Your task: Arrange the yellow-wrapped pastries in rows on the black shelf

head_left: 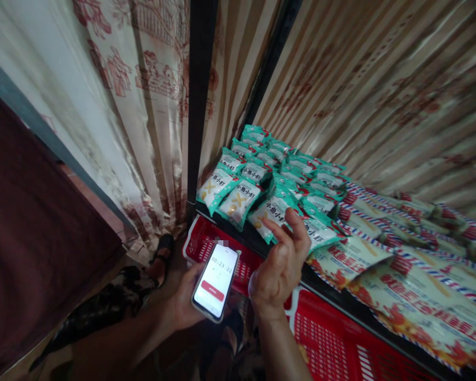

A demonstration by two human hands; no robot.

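My left hand (pixel 184 304) grips a smartphone (pixel 215 281) from below; its lit screen shows a timer and a red button. My right hand (pixel 280 264) is raised just right of the phone, fingers loosely curled and apart, holding nothing. Its fingertips hover close to the front row of teal snack packets (pixel 275 206), which lie stacked on a dark shelf (pixel 333 293).
Red-white-blue striped snack packets (pixel 412 275) fill the shelf to the right. Red plastic baskets (pixel 329 338) sit under the shelf. A black upright post (pixel 198 106) stands at the shelf's left corner, with patterned curtains (pixel 135 95) behind. A dark maroon panel (pixel 35 233) is at the left.
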